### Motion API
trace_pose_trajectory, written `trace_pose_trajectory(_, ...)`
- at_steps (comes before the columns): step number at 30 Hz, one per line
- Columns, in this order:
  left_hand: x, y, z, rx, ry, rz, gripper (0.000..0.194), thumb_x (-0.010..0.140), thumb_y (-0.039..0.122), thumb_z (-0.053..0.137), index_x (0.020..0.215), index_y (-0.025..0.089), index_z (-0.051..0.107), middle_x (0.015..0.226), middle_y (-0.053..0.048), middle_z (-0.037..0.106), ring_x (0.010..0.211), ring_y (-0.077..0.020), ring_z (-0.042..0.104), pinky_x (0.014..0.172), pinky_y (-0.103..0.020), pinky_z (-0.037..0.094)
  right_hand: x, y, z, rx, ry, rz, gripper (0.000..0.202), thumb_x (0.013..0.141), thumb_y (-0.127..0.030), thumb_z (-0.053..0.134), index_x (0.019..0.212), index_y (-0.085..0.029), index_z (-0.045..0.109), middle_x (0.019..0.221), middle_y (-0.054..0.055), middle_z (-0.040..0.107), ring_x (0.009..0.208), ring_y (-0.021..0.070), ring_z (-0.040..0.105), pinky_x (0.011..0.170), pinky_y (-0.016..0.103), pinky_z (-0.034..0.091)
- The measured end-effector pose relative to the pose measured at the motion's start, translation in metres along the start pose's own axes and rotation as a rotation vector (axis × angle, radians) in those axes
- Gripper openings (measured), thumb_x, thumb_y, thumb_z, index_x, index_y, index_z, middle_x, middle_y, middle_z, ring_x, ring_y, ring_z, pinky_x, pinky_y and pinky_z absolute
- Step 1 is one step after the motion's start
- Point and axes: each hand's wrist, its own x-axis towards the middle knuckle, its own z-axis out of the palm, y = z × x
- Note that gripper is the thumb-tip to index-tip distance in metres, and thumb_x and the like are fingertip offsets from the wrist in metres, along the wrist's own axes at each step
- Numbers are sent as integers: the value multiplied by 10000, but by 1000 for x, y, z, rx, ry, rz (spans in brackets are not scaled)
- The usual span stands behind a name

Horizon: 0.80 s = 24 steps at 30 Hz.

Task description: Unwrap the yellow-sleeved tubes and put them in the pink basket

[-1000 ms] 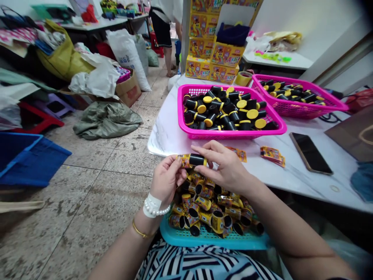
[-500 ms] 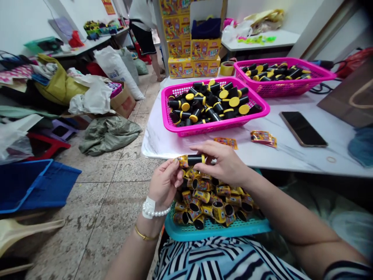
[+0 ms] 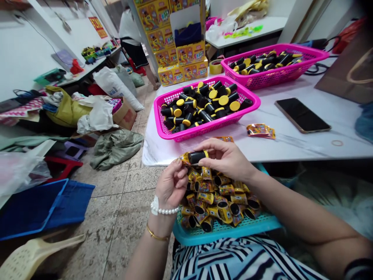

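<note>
Fingers of the right hand (image 3: 229,157) have drawn in closer around a black tube (image 3: 196,156) over the past half second, and the tube, nearly level then, now tips a little, its yellow cap (image 3: 206,154) the slightly higher end. Across the tube's other end sits a printed sleeve (image 3: 184,158), pinched between the thumb and fingertips of the left hand (image 3: 171,187), the grip narrow. The right hand holds the capped end, thumb below and fingers above; how its hindmost fingers bear on the tube, I cannot tell. The pair meets in mid-air at the near edge of a marbled white surface (image 3: 262,149), above a teal basket (image 3: 227,235) heaped with sleeved tubes (image 3: 205,198). Just beyond, on the surface, a pink basket (image 3: 163,134) brims with bare black tubes and yellow caps, a second pink basket (image 3: 276,74) standing behind it to the right. Flat sleeves (image 3: 256,130) lie in a small pile near a dark phone (image 3: 303,114), with others partly hidden behind the right hand. Yellow cartons (image 3: 190,52) rise at the back of the surface, a roll of tape (image 3: 215,67) near them, while another person (image 3: 131,35) stands farther off.
</note>
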Motion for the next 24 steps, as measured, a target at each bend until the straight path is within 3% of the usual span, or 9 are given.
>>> trace_pose_trajectory(6,3,-5,-1,-32,-3,-34,94,838,80,654,790,113,581,649,51,563,393,0,401,281,-83,236,-4,-5,-11,-316,6,-133,222,783,-192,751,1005,-197,742,1002,54,694,866,167,642,688,281,531)
trace_pose_trajectory(12,3,-9,1,-146,-47,-93,151,907,56,474,840,80,607,716,-7,653,376,2,430,280,-90,247,-7,3,-8,-3,19,48,260,807,-279,752,1047,-187,712,792,1,657,649,118,586,580,249,498)
trace_pose_trajectory(14,2,-10,0,-202,-56,-93,194,914,59,457,778,95,590,672,4,639,355,1,418,278,-99,245,-8,5,-7,-19,27,40,264,804,-281,756,1048,-189,712,849,18,677,692,131,612,597,256,514)
trace_pose_trajectory(19,3,-15,-5,-241,-7,-85,252,909,61,492,671,130,537,527,51,526,346,-17,419,280,-107,228,-15,2,-7,-411,-6,-204,237,808,-203,729,1045,-204,737,1098,82,694,787,155,663,616,269,544)
trace_pose_trajectory(24,3,-17,-11,-169,-5,-85,154,867,71,600,726,123,571,580,55,561,360,-7,421,286,-86,241,-16,-3,-8,-601,-85,-384,273,829,-167,693,1100,-191,715,1233,112,697,909,194,703,757,321,585)
